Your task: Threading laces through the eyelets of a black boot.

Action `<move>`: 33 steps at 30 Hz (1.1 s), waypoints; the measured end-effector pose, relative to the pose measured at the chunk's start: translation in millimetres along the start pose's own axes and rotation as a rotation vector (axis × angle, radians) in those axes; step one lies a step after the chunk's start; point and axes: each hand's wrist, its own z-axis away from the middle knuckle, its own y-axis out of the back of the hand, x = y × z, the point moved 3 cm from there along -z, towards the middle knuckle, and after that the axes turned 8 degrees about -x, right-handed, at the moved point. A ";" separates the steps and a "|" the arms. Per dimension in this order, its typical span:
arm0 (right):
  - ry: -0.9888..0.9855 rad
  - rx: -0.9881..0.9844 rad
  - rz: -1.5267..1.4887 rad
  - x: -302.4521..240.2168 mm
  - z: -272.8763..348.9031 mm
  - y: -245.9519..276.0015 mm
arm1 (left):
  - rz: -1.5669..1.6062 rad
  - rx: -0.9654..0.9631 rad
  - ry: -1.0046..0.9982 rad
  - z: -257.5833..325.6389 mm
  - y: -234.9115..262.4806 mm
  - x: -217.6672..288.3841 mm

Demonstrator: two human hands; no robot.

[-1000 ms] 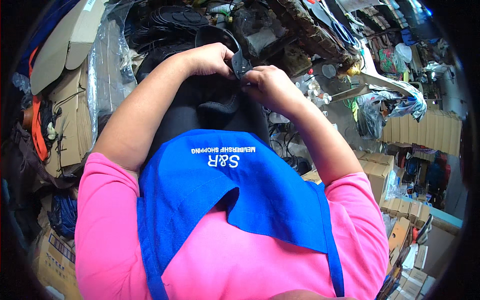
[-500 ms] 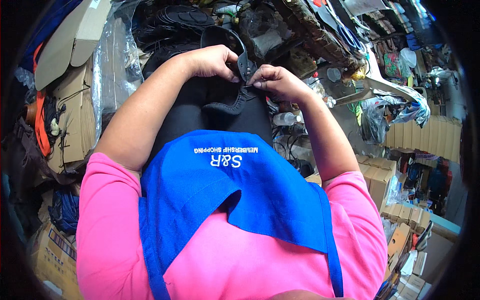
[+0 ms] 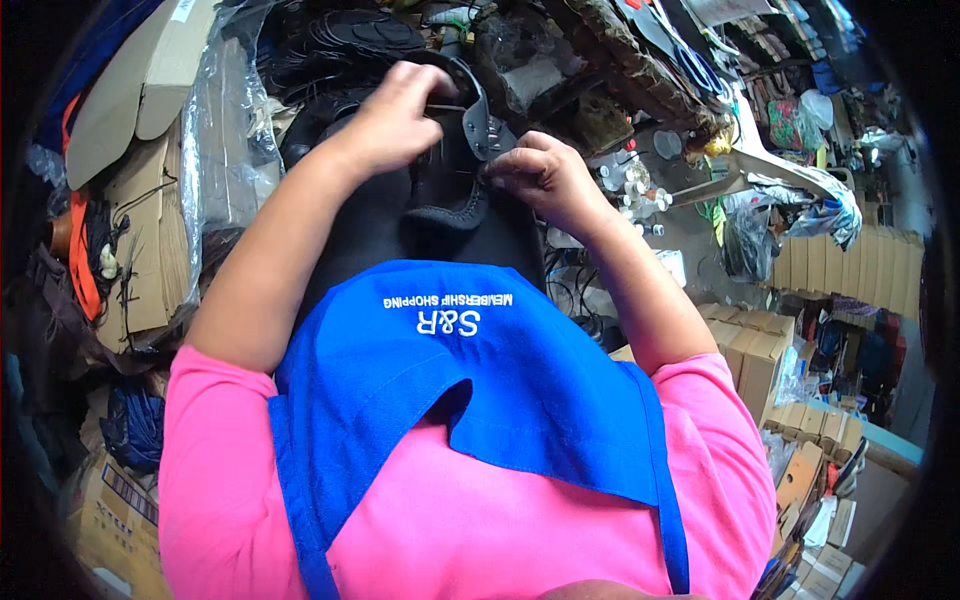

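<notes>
A black shoe upper (image 3: 478, 125) with a row of holes along its edge stands over my lap. Its lower curved part shows a stitched seam. My right hand (image 3: 545, 178) pinches the upper's right edge, just below the holes, with thumb and fingers pressed together. On the other side, my left hand (image 3: 398, 118) is lifted beside the upper's opening. Its fingers are curled and slightly blurred, and whatever is between them is too small to make out. Black trousers (image 3: 365, 225) and a blue apron (image 3: 560, 350) lie beneath.
Black shoe parts (image 3: 345, 45) are heaped beyond my left hand. Cardboard sheets (image 3: 150, 220) and clear plastic wrap (image 3: 235, 130) stand at the left. To the right are small bottles (image 3: 640, 190), a pale metal frame (image 3: 770, 165) and stacked cardboard boxes (image 3: 750, 350).
My left hand has moved up and to the left, away from the upper's edge where it was close to my right hand. My right hand has shifted slightly left and curled tighter.
</notes>
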 end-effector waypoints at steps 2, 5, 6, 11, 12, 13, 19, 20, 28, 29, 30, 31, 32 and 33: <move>0.000 0.046 0.072 -2.9 6.9 -4.0 | 0.007 0.032 0.022 19.2 17.8 0.8; 0.018 0.113 0.180 -6.2 18.1 -15.2 | 0.009 0.074 0.067 47.6 19.7 24.6; 0.014 0.148 0.229 -9.1 22.5 -19.7 | 0.049 0.036 0.093 54.4 16.2 30.9; -0.052 0.101 0.224 -16.2 23.8 -25.7 | -0.093 -0.070 0.015 81.7 11.5 41.0; -0.087 0.064 0.110 -8.7 22.3 -22.7 | -0.122 -0.107 0.044 85.0 15.1 40.2; -0.137 0.008 0.028 -8.9 20.3 -16.4 | -0.126 -0.121 0.037 88.4 22.0 41.1; -0.088 0.044 0.251 -14.5 27.9 -28.4 | -0.460 0.014 0.323 103.1 63.3 27.9; -0.086 0.082 0.289 -18.4 30.2 -32.0 | -0.462 0.013 0.321 100.9 61.0 31.3; -0.098 0.168 0.416 -31.6 30.1 -39.9 | -0.130 -0.015 -0.017 73.2 -5.9 50.1; -0.097 0.167 0.396 -31.0 30.4 -39.3 | -0.131 -0.013 -0.019 71.4 -8.7 47.2; -0.102 0.167 0.374 -29.8 31.9 -39.3 | -0.195 -0.054 -0.027 69.6 -13.0 44.9; -0.103 0.170 0.374 -28.7 32.9 -38.9 | -0.259 -0.094 -0.035 68.1 -16.4 42.9; -0.103 0.164 0.342 -26.9 33.4 -38.4 | -0.261 -0.095 -0.035 66.8 -18.1 40.4; -0.106 0.159 0.310 -24.7 33.8 -37.7 | -0.380 -0.082 -0.066 64.6 -19.3 38.9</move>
